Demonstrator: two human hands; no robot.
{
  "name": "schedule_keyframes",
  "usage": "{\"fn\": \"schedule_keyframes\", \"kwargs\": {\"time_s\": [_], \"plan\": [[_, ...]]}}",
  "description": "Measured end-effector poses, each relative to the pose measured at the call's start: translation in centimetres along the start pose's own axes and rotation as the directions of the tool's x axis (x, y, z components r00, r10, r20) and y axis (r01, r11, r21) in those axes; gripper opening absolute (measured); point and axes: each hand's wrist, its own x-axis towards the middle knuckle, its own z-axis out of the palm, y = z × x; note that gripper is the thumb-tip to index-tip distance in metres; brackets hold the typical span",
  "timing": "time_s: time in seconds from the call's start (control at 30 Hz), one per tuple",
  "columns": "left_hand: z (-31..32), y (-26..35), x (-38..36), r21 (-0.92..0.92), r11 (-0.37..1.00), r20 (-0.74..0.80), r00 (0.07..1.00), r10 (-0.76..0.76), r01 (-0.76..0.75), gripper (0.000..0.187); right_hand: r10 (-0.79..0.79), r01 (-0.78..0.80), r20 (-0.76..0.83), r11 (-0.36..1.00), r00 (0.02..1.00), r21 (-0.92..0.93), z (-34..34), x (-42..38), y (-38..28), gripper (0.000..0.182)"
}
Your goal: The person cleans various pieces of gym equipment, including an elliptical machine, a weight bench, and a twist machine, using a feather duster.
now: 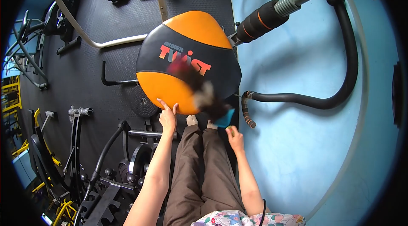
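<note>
An orange and black padded seat with "AB DOER TWIST" lettering is in the middle of the head view. At its near edge is my left hand, thumb and one finger apart over the orange padding and the other fingers not clearly seen; it grips the rim. My right hand is closed around the handle end of a duster, right of the seat's near edge. Motion smears the duster's dark, reddish and pale fibres across the seat's black band. A light blue part shows near my fingers.
A black-padded bar and a curved black handlebar extend beside the light blue wall on the right. A white curved frame tube runs behind the seat. Exercise machines with black levers and yellow frames stand left.
</note>
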Motion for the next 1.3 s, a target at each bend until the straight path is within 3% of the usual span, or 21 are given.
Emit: {"fn": "schedule_keyframes", "kwargs": {"time_s": [0.07,0.13,0.23,0.27,0.33,0.4,0.53,0.6,0.67,0.73,0.93,1.07,1.13,1.17,1.23,1.3], "plan": [[0.3,-0.1,0.0,0.011,1.0,-0.02,1.0,0.01,-0.01,0.09,0.016,0.007,-0.191,0.993,0.981,0.117,0.0,1.4,-0.8,0.025],[0.4,0.0,-0.1,0.008,1.0,-0.027,1.0,-0.004,0.004,0.091,0.367,-0.368,0.061,0.878,0.928,0.306,-0.6,2.2,-2.8,0.027],[0.3,0.2,-0.1,0.013,1.0,-0.02,1.0,-0.017,0.017,0.091,-0.043,0.046,-0.022,0.976,0.999,0.211,0.6,3.1,-3.6,0.026],[0.7,-0.1,-0.1,0.014,1.0,-0.021,1.0,-0.018,0.019,0.091,-0.044,0.047,-0.02,0.976,0.999,0.212,0.4,3.6,-4.1,0.026],[1.4,-0.6,0.0,0.039,0.999,-0.068,0.997,0.027,-0.024,0.092,-0.198,0.216,0.167,0.972,0.966,-0.093,0.3,4.8,-5.0,0.028],[0.7,0.0,0.1,0.05,0.999,-0.048,0.999,0.0,0.003,0.093,-0.13,0.142,0.123,0.985,0.984,-0.095,-0.3,6.5,-6.6,0.031],[0.1,0.5,0.3,0.083,0.996,-0.006,0.999,-0.038,0.038,0.093,-0.005,0.027,-0.173,0.992,0.985,0.126,-0.6,10.5,-7.9,0.034],[-0.3,0.6,0.5,0.054,0.998,0.024,0.999,-0.037,0.036,0.093,0.266,-0.231,-0.089,0.929,0.96,0.288,-1.7,12.5,-8.0,0.039],[-0.8,0.6,0.8,0.016,0.999,0.052,0.998,-0.035,0.034,0.093,0.429,-0.396,-0.018,0.848,0.903,0.351,-5.8,13.5,-10.2,0.04],[-0.6,0.6,1.0,0.103,0.994,-0.004,1.0,-0.02,0.021,0.093,0.393,-0.354,-0.056,0.875,0.918,0.331,-10.1,13.7,-11.5,0.039],[0.9,0.1,1.2,0.058,0.997,-0.015,0.999,-0.042,0.043,0.1,0.321,-0.226,-0.199,0.893,0.926,0.389,-20.0,9.4,-17.2,0.036],[1.1,-0.2,1.4,0.031,0.999,-0.006,1.0,-0.028,0.028,0.099,0.307,-0.152,-0.212,0.83,0.928,0.536,-20.7,8.6,-16.8,0.036],[0.1,0.1,1.3,-0.01,1.0,0.032,0.999,-0.028,0.028,0.101,0.346,-0.217,-0.161,0.824,0.924,0.523,-20.2,9.1,-16.5,0.035],[-0.6,0.3,1.4,-0.012,1.0,0.021,1.0,-0.019,0.02,0.101,0.325,-0.185,-0.191,0.834,0.926,0.52,-20.3,9.2,-16.4,0.035],[-1.7,0.5,1.4,-0.036,0.999,0.143,0.989,-0.022,0.028,0.104,0.284,-0.121,-0.255,0.852,0.924,0.509,-21.1,9.1,-16.9,0.035],[-1.5,0.5,1.5,-0.044,0.999,0.13,0.991,-0.006,0.012,0.106,0.291,-0.095,-0.299,0.842,0.909,0.531,-23.5,7.9,-18.5,0.034]]}}
